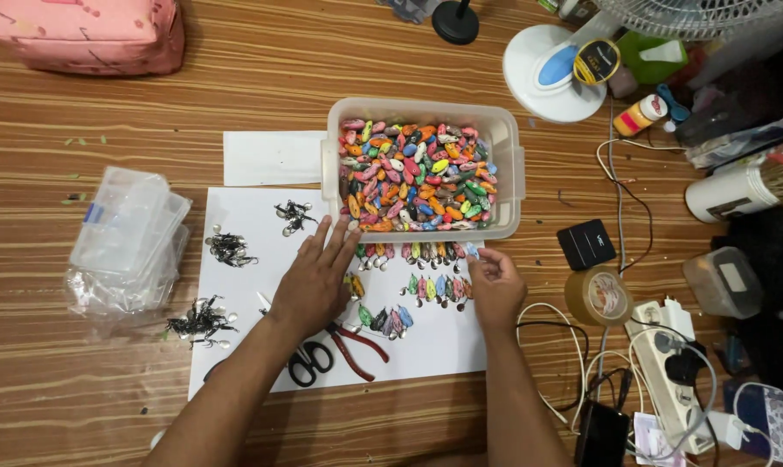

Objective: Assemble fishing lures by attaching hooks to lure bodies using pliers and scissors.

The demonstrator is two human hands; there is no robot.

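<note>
- We lay our left hand [315, 281] flat, fingers spread, on the white paper [236, 346] just in front of the clear plastic tub [508, 164].
- Our right hand [495, 285] pinches one small lure [471, 252] at the tub's front wall.
- Best to keep the rows [413, 252] straight, hooks all pointing one way.
- The lures are glossy, oval and bright; the pliers [357, 339] have red handles.

Left hand [315, 278] flat on paper sheet [236, 346]; right hand [495, 285] pinches a lure [471, 251].
</note>
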